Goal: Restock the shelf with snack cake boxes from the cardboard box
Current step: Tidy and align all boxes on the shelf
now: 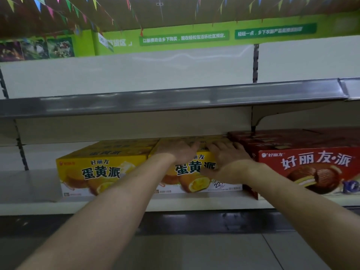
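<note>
Both hands on the right-hand yellow egg-yolk pie box (194,172), which sits on the lower shelf (175,201). Left hand (179,151) lies flat on the box top, fingers straight. Right hand (228,160) lies over the top front edge at the box's right end, fingers extended, thumb down across the front face; not curled round anything. A second yellow box (101,172) is touching on the left, a red chocolate pie box (311,168) just beside on the right. Upper shelf (175,100) overhead. More boxes stacked behind, blurred.

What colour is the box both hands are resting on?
Yellow, with dark lettering; the yellow box shows plainly in the head view.
</note>
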The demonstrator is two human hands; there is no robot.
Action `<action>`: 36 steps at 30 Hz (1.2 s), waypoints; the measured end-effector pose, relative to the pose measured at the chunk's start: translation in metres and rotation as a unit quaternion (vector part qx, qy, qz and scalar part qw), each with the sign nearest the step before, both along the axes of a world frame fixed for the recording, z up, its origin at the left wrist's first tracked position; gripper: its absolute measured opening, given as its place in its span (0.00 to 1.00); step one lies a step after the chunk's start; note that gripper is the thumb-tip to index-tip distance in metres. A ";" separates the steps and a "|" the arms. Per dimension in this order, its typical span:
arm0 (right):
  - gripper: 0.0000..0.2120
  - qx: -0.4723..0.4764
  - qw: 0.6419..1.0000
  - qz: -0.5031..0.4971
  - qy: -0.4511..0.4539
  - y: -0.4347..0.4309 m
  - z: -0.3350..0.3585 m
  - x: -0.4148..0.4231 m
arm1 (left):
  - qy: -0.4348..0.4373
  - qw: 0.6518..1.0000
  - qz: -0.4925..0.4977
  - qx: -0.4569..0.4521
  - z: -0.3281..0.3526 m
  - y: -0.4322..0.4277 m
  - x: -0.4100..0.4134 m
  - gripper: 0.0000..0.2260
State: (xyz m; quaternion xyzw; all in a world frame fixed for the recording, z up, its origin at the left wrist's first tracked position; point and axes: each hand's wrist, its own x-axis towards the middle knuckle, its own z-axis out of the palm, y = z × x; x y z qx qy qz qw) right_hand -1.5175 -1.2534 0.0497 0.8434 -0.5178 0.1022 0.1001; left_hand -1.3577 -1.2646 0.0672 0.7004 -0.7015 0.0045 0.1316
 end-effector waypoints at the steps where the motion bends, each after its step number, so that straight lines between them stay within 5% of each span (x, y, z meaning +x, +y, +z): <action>1: 0.37 0.015 1.000 0.000 0.000 0.000 0.004 0.000 | 0.019 1.000 -0.006 0.009 0.002 0.001 0.001 0.30; 6: 0.35 -0.006 0.999 0.033 -0.033 0.006 0.016 0.013 | 0.030 0.996 0.039 -0.075 0.011 0.008 0.024 0.28; 11: 0.35 -0.006 0.996 0.074 -0.042 0.021 0.018 0.053 | 0.069 0.994 0.059 -0.054 0.025 0.028 0.073 0.27; 15: 0.37 -0.012 0.995 0.093 -0.040 0.028 0.022 0.080 | 0.097 0.995 0.031 -0.020 0.028 0.048 0.121 0.35; 23: 0.39 -0.004 0.996 0.084 0.015 0.027 0.015 0.152 | -0.064 0.995 -0.019 0.076 0.009 0.047 0.215 0.51; 28: 0.32 0.031 0.998 0.047 0.014 0.025 0.017 0.188 | -0.105 0.992 -0.064 0.037 0.002 0.038 0.223 0.44; 33: 0.29 0.090 0.996 -0.014 0.020 0.031 0.025 0.199 | 0.140 0.987 -0.075 0.005 0.018 0.051 0.259 0.34; 36: 0.35 0.088 0.996 -0.010 0.001 0.032 0.024 0.215 | 0.353 0.934 -0.012 -0.057 0.020 0.050 0.288 0.26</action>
